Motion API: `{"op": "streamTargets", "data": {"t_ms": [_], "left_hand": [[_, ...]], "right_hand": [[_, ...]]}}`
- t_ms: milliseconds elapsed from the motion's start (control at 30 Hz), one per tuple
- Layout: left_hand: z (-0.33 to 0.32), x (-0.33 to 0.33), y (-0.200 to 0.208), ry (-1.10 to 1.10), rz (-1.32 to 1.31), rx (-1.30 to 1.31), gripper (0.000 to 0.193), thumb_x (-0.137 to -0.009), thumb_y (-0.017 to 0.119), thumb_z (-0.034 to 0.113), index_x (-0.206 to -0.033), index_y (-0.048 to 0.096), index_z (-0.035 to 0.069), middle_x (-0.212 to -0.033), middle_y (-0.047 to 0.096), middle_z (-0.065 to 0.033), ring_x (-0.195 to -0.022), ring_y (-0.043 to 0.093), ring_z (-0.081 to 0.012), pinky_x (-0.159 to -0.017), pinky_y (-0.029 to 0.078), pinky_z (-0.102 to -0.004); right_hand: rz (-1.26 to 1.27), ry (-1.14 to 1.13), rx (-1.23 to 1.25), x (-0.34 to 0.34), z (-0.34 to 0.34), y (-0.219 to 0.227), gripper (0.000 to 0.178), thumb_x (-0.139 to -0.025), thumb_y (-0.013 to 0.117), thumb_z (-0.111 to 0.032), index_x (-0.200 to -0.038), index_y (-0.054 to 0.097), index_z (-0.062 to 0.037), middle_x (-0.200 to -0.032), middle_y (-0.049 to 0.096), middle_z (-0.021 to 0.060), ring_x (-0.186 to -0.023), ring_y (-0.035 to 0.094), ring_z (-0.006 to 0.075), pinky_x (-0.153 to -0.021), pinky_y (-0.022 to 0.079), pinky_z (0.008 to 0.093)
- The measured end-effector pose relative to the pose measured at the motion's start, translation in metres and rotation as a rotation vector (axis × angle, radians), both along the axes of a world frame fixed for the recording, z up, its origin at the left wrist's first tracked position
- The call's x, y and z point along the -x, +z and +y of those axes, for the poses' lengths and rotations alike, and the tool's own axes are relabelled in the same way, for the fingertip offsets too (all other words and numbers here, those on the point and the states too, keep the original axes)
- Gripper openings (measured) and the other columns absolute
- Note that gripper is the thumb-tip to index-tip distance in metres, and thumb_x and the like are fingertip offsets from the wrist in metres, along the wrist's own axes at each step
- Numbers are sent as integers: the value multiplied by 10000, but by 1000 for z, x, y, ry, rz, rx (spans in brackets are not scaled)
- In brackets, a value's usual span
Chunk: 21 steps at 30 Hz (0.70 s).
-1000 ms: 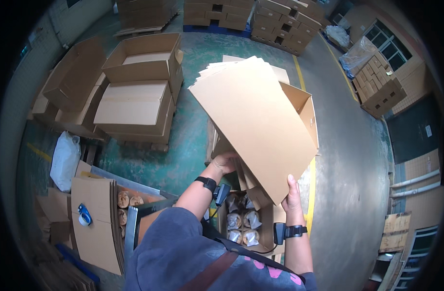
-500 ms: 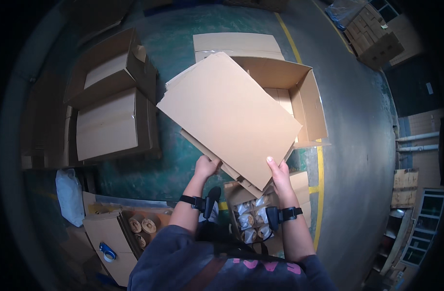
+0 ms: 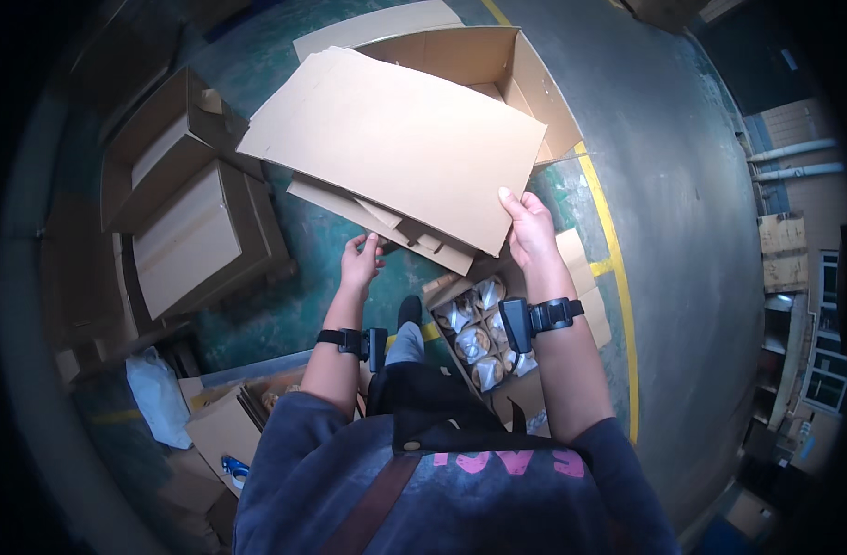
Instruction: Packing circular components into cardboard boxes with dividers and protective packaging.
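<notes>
A stack of flat brown cardboard sheets (image 3: pixel 396 134) is tilted in front of me across the near side of a large open cardboard box (image 3: pixel 544 97). With its thumb on top, my right hand (image 3: pixel 530 229) grips the sheets at their near right corner. My left hand (image 3: pixel 360 262) is just below their near edge, fingers apart, and appears to hold nothing. Folded or slotted cardboard pieces (image 3: pixel 386 222) show underneath the top sheet. Below my right hand, an open carton (image 3: pixel 456 356) holds several round items in clear wrap, set in divided cells.
Stacked open cardboard boxes (image 3: pixel 188 236) stand at the left. A white bag (image 3: pixel 157 398) and a blue tape dispenser (image 3: pixel 235 470) on cardboard are at the lower left. Yellow lines (image 3: pixel 618 268) mark the floor to the right. A wooden pallet (image 3: pixel 782 252) is at the far right.
The view has shifted and turned. My left hand has come off the sheets and its fingers have opened. The sheets lie further forward over the box, with my right hand still gripping them.
</notes>
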<state>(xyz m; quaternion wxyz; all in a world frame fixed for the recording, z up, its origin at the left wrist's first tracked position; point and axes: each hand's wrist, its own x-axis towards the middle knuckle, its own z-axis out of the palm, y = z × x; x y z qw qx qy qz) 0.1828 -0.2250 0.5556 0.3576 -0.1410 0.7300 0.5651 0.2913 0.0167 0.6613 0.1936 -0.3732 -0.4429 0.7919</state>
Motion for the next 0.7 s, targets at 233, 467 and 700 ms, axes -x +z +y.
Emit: {"op": "streamTargets", "data": {"t_ms": [233,467,700], "left_hand": [[-22,-138,-94,-438,318,350,487,-845,610,311,-1203,520,-6,-1032,631,-192,-976,605,-284,-828,473,-376],[-17,-233,-130,-389,326,535,503,-897,511,217,-1345,348,56,-1366,323,-244,-1209,403,-400,-1030,327,-413],[63,-285,-69,-849,1013,419,311,-831,589,182,-1130,533,116,-1154,503,-139,-1124,460,-321,-947,380,-425]], "right_hand": [[162,-10,33,-294,4,6,451,-939,475,-61,-1360,314,-41,-1304,475,133,-1191,498,229,-980,440,357],[-125,-277,414,-549,-117,-98,382,-918,491,-19,-1282,399,-91,-1228,527,83,-1120,544,212,-929,484,357],[-564,-494,315,-434,-140,-250,477,-898,537,-46,-1325,325,-59,-1230,506,140,-1124,527,248,-899,467,386]]}}
